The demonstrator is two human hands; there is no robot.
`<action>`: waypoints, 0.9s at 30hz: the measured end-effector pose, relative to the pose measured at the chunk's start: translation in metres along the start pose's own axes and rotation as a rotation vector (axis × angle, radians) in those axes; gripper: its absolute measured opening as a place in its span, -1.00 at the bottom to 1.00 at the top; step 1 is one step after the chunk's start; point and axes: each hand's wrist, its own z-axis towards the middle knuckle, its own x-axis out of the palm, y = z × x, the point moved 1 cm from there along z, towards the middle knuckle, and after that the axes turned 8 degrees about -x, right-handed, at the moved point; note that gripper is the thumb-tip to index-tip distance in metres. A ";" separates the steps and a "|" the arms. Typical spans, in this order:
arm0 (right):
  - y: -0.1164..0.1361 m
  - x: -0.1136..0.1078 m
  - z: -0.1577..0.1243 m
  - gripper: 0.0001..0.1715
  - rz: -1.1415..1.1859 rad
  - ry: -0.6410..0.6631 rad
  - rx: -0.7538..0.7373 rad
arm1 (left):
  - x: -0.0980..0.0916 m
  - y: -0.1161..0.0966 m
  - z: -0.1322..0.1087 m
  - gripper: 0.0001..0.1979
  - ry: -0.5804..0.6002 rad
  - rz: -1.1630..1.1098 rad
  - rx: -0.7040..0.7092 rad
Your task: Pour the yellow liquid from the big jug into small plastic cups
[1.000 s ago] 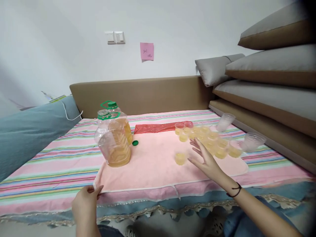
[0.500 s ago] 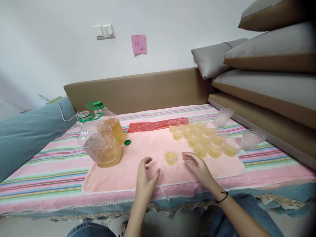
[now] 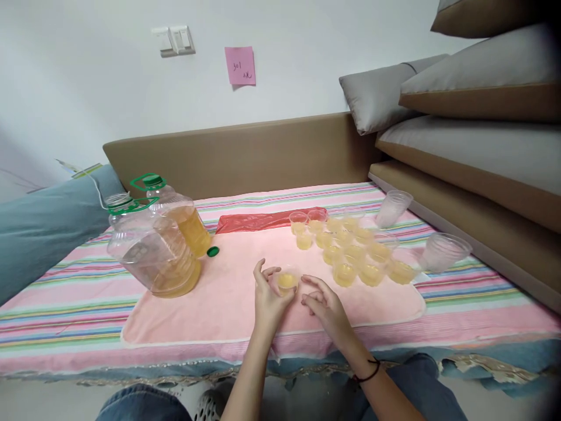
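A small clear plastic cup (image 3: 287, 282) with yellow liquid sits at the front middle of the pink cloth. My left hand (image 3: 268, 295) curves around its left side, fingers behind and thumb across the front, and appears to grip it. Just right of that cup hovers my right hand (image 3: 323, 301), fingers bent and apart, holding nothing. Farther right, several similar cups (image 3: 345, 275) of yellow liquid stand close together in rows.
Two large jugs (image 3: 175, 280) with green handles stand at left; the nearer one is uncapped. A green cap (image 3: 213, 251) lies beside them. Behind is a red plastic bag (image 3: 263, 220). Stacks of clear cups (image 3: 445, 252) lean at right near piled cushions (image 3: 473, 143).
My left hand has come rightward onto the single cup, its fingers now around it. My right hand has moved in closer from the right. The view has shifted slightly.
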 end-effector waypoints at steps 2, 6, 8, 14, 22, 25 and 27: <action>0.001 0.000 0.001 -0.45 0.028 -0.046 0.014 | 0.005 -0.003 0.003 -0.14 -0.001 -0.005 0.012; 0.002 0.000 0.001 -0.38 0.079 -0.140 0.020 | 0.020 -0.009 0.014 -0.15 0.003 -0.044 0.017; 0.001 -0.001 0.001 -0.31 0.087 -0.181 0.019 | 0.029 -0.012 0.021 -0.16 0.005 -0.065 0.014; -0.008 -0.002 0.005 -0.31 0.075 -0.208 0.039 | 0.059 -0.015 0.046 -0.18 0.030 -0.136 0.008; -0.016 -0.001 0.010 -0.32 0.071 -0.234 0.059 | 0.084 -0.011 0.061 -0.16 0.064 -0.123 0.028; -0.019 -0.002 0.010 -0.34 0.080 -0.252 0.067 | 0.088 -0.011 0.062 -0.16 0.064 -0.123 0.008; -0.018 -0.003 0.010 -0.35 0.098 -0.244 0.074 | 0.090 -0.012 0.063 -0.16 0.063 -0.116 0.006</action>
